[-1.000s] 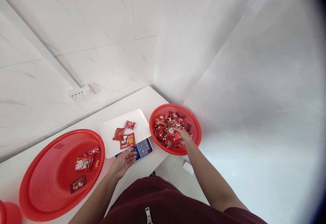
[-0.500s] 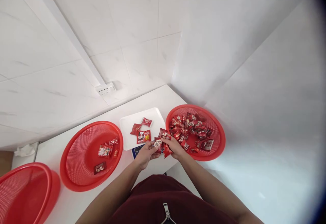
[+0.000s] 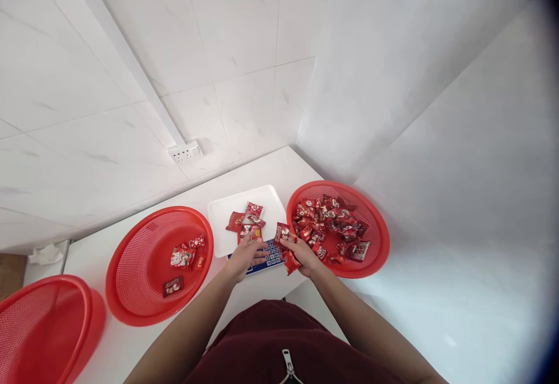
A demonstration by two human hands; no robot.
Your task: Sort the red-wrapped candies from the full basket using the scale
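My left hand is open, fingers spread, at the front edge of the white weighing tray, with nothing visible in it. Several red wrapped candies lie together on that tray. Below it, the blue keypad of the scale shows between my hands. My right hand is closed around a few red candy packets beside the scale; how many it holds is partly hidden by the fingers. Just right of this hand stands a red mesh basket heaped with similar candies.
Left of the scale, a second red basket holds a few packets. Another red basket is cut off at the lower left. The white table meets a tiled wall bearing a socket. A wall closes the right side.
My left hand has let go of a candy, now on the tray, and come away from my right hand, opening. The keypad is uncovered. My right hand keeps its packets.
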